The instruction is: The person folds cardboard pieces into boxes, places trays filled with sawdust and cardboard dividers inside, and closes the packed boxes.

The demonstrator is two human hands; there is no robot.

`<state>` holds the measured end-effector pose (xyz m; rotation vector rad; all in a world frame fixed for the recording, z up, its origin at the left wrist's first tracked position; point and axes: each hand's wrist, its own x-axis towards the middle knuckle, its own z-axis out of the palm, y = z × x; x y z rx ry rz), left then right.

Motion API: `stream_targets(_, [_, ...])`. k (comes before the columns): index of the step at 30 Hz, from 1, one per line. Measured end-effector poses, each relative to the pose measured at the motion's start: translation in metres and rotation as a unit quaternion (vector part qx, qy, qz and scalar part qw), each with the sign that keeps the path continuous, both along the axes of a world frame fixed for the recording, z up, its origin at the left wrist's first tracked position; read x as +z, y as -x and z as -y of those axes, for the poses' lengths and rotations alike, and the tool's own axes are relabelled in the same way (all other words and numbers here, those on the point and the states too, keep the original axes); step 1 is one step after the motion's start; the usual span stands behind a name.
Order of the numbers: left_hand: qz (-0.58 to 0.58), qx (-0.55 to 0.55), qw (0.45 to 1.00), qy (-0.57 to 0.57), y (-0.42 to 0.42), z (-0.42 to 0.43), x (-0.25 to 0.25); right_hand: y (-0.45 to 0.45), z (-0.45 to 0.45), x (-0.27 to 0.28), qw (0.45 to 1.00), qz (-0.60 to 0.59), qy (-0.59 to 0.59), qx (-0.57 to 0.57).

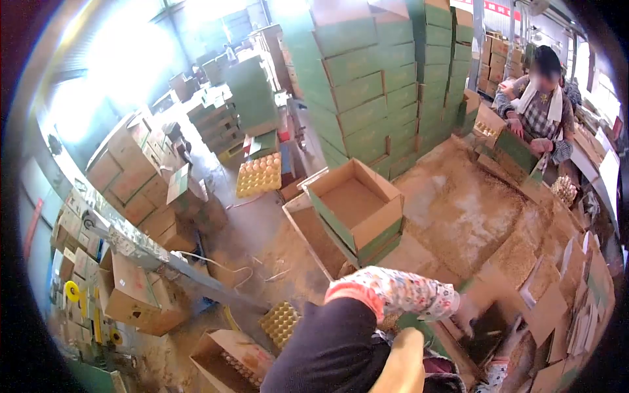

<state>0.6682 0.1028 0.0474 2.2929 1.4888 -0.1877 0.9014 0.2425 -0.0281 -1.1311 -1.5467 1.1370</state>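
My left arm, in a floral sleeve [400,293], reaches to the right across the bottom of the view. At its end my left hand [466,316] is smeared by motion over an open cardboard box [452,344] with a green outer side. Whether its fingers grip the box flap is unclear. A dark patch [488,331] shows inside the box. Another bit of floral sleeve [498,373] shows at the lower edge, with my right hand hidden from sight. Two open green-sided cartons [377,232] are stacked just beyond my left arm.
Sawdust-like material covers the work surface [452,196]. Green cartons [367,92] rise behind it. A co-worker [540,111] handles a box at the far right. Egg trays [259,175] sit left of centre, an egg tray [280,323] below. Flattened cardboard [576,314] leans at right.
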Motion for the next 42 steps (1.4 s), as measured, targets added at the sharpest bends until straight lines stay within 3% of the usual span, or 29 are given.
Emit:
stream_targets(2, [0.062, -0.026, 0.982, 0.176, -0.016, -0.008, -0.033, -0.009, -0.027, -0.054, 0.983, 0.147, -0.103, -0.047])
stream_targets(4, [0.128, -0.033, 0.971, 0.200, -0.019, 0.001, -0.051, -0.031, -0.023, -0.064, 0.924, 0.353, -0.135, -0.054])
stream_targets(6, [0.142, 0.097, 0.981, 0.089, -0.001, 0.008, -0.048, -0.029, -0.041, -0.068, 0.926, 0.365, -0.055, 0.076])
stream_targets(7, [0.149, 0.192, 0.970, 0.018, 0.014, 0.012, -0.039, -0.043, -0.064, -0.063, 0.938, 0.277, 0.050, 0.202])
stream_targets(8, [0.210, 0.297, 0.931, 0.025, 0.028, 0.013, -0.047, -0.062, -0.081, -0.055, 0.920, 0.178, 0.156, 0.313])
stream_targets(9, [0.243, 0.352, 0.904, 0.010, 0.028, 0.011, -0.049, -0.072, -0.100, -0.028, 0.865, 0.291, 0.142, 0.384])
stream_targets(12, [0.281, 0.425, 0.856, -0.086, 0.025, 0.017, -0.050, -0.045, -0.062, 0.044, 0.910, 0.149, 0.238, 0.306])
stream_targets(13, [0.295, 0.414, 0.845, -0.165, 0.027, 0.018, -0.066, -0.035, -0.043, 0.039, 0.924, 0.156, 0.189, 0.293])
stream_targets(14, [0.298, 0.456, 0.821, -0.171, 0.027, 0.019, -0.076, -0.025, -0.019, 0.023, 0.933, 0.202, 0.102, 0.278])
stream_targets(16, [0.308, 0.526, 0.772, -0.180, 0.027, 0.015, -0.086, -0.024, 0.037, -0.028, 0.899, 0.366, -0.136, 0.199])
stream_targets(17, [0.228, 0.542, 0.796, -0.141, 0.028, 0.021, -0.079, -0.034, 0.055, -0.057, 0.874, 0.421, -0.194, 0.143])
stream_targets(19, [0.531, 0.465, 0.703, 0.082, 0.050, 0.009, -0.081, -0.056, 0.054, -0.106, 0.878, 0.434, -0.194, 0.060])
stream_targets(20, [0.649, 0.403, 0.611, 0.206, 0.057, 0.010, -0.087, -0.064, 0.047, -0.112, 0.957, 0.252, -0.029, 0.144])
stream_targets(21, [0.612, 0.404, 0.587, 0.343, 0.067, 0.005, -0.086, -0.070, 0.042, -0.114, 0.954, -0.120, 0.223, 0.162])
stream_targets(22, [0.563, 0.395, 0.552, 0.472, 0.072, -0.004, -0.086, -0.071, 0.041, -0.105, 0.869, -0.302, 0.378, 0.105])
stream_targets(24, [0.503, 0.381, 0.724, 0.279, 0.065, -0.017, -0.083, -0.060, 0.035, -0.074, 0.914, -0.173, 0.355, 0.088])
stream_targets(25, [0.499, 0.324, 0.802, 0.063, 0.052, 0.004, -0.058, -0.054, 0.032, -0.057, 0.934, -0.105, 0.327, 0.101])
stream_targets(26, [0.474, 0.247, 0.832, -0.148, 0.043, 0.022, -0.046, -0.052, 0.028, -0.039, 0.944, -0.043, 0.302, 0.125])
stream_targets(27, [0.419, 0.132, 0.868, -0.231, 0.053, 0.029, -0.069, -0.042, 0.031, -0.020, 0.950, 0.030, 0.274, 0.149])
stream_targets(28, [0.386, 0.110, 0.879, -0.256, 0.058, 0.043, -0.114, -0.034, 0.035, -0.006, 0.946, 0.081, 0.261, 0.174])
stream_targets(31, [0.252, 0.122, 0.955, -0.098, 0.108, 0.053, -0.119, -0.001, 0.039, 0.017, 0.923, 0.162, 0.260, 0.232])
stream_targets(32, [0.300, 0.238, 0.913, -0.144, 0.107, 0.042, -0.113, 0.011, 0.039, 0.018, 0.920, 0.165, 0.267, 0.236])
stream_targets(34, [0.433, 0.432, 0.747, -0.260, 0.103, 0.020, -0.099, 0.034, 0.029, 0.013, 0.921, 0.140, 0.292, 0.219])
stream_targets(35, [0.471, 0.405, 0.731, -0.283, 0.095, -0.004, -0.088, 0.043, 0.020, 0.009, 0.922, 0.113, 0.315, 0.196])
stream_targets(36, [0.485, 0.410, 0.741, -0.220, 0.081, -0.024, -0.071, 0.047, 0.010, 0.004, 0.921, 0.076, 0.345, 0.166])
stream_targets(37, [0.516, 0.416, 0.741, -0.109, 0.085, -0.034, -0.118, 0.049, -0.003, -0.002, 0.917, 0.035, 0.375, 0.128])
stream_targets(38, [0.512, 0.433, 0.740, -0.044, 0.079, -0.044, -0.115, 0.049, -0.019, -0.008, 0.911, -0.002, 0.404, 0.086])
stream_targets(42, [0.495, 0.510, 0.703, -0.010, 0.069, -0.021, -0.090, 0.051, -0.077, -0.026, 0.883, -0.021, 0.468, -0.017])
